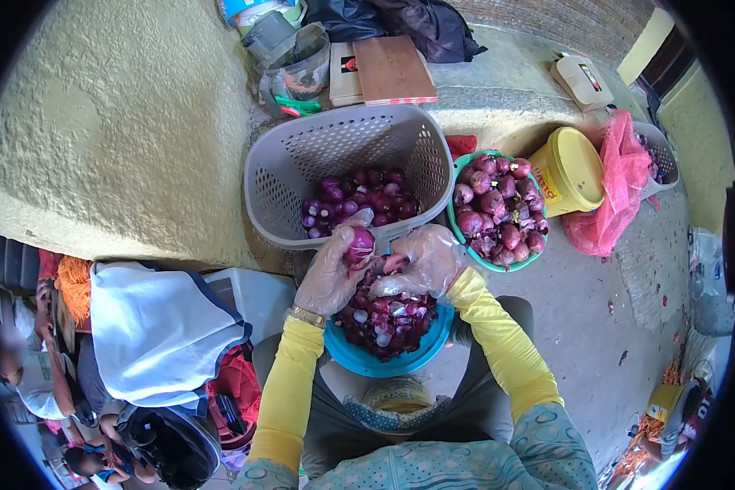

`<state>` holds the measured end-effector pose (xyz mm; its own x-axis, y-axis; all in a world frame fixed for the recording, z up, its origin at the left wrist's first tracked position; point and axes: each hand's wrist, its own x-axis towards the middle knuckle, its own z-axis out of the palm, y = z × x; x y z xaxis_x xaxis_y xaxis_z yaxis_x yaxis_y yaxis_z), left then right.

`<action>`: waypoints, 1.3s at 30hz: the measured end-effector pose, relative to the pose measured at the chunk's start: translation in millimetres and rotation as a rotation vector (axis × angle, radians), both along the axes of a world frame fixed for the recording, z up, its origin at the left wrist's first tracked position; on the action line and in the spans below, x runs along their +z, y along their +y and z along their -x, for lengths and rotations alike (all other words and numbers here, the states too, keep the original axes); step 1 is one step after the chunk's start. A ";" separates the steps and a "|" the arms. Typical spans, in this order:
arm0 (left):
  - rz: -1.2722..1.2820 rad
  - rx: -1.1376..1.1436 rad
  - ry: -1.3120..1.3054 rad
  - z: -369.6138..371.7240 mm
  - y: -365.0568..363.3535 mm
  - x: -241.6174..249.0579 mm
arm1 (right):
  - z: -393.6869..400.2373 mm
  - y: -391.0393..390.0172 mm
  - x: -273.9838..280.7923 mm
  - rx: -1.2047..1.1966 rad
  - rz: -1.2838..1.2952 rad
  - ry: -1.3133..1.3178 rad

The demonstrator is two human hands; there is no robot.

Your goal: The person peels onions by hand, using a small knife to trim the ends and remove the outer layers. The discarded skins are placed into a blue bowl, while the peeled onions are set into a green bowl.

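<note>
- Onion [359, 247], round, glossy and purple, sits in the gloved left hand [325, 276], closed around it above the blue basin [388, 369], towards its far rim; the right hand [425, 260] curls beside it, gripping what I cannot tell.
- Loose, thin plastic gloves [309, 294] could, I judge, let so smooth a bulb slip among the skins.
- Papery, dark red skins [392, 327] heap inside the blue basin; piled higher, they might spill over its near edge.
- Grey crate [290, 163], rigid and perforated: shiny peeled onions [359, 196] gather towards its near edge.
- Green basin [505, 268], round: duller, dry-skinned onions [502, 200] mound to its rim.
</note>
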<state>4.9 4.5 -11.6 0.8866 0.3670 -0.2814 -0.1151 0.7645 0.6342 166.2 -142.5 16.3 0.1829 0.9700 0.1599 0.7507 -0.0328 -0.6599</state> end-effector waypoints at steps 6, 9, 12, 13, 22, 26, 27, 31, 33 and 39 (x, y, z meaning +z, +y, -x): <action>-0.069 0.125 -0.058 -3.7 2.6 -10.1 | 4.5 3.7 -5.0 -0.166 -0.071 0.282; -0.043 0.134 -0.056 -4.6 0.7 -4.2 | 6.3 7.5 -7.0 -0.244 0.005 0.309; -0.104 0.077 0.014 -1.3 3.7 -15.6 | 6.6 10.9 -13.2 -0.260 -0.067 0.395; -0.097 0.037 0.048 0.3 5.0 -19.4 | 8.9 12.4 -14.7 -0.236 -0.138 0.515; -0.023 0.061 0.042 -2.3 -1.5 -28.6 | 12.1 13.5 -25.1 -0.133 -0.106 0.803; -0.034 0.053 -0.013 -2.7 0.0 -34.2 | 15.0 14.3 -23.5 -0.121 -0.108 0.790; -0.035 0.054 -0.014 -2.7 -0.2 -33.6 | 14.8 15.3 -27.4 -0.119 -0.108 0.789; -0.044 0.068 0.036 -2.4 -5.4 -20.2 | 12.7 13.8 -22.8 -0.091 -0.041 0.908; -0.058 0.085 0.057 -3.7 -8.5 -11.8 | 9.7 10.8 -18.1 -0.079 0.058 0.936; -0.027 0.087 0.131 -2.0 -7.7 -15.8 | 9.2 8.6 -17.8 0.011 0.061 0.968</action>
<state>6.9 -3.3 -27.4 0.8074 0.4498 -0.3818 -0.0952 0.7379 0.6681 156.9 -133.9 -1.5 0.1999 0.9741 -0.1060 -0.1161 -0.0838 -0.9897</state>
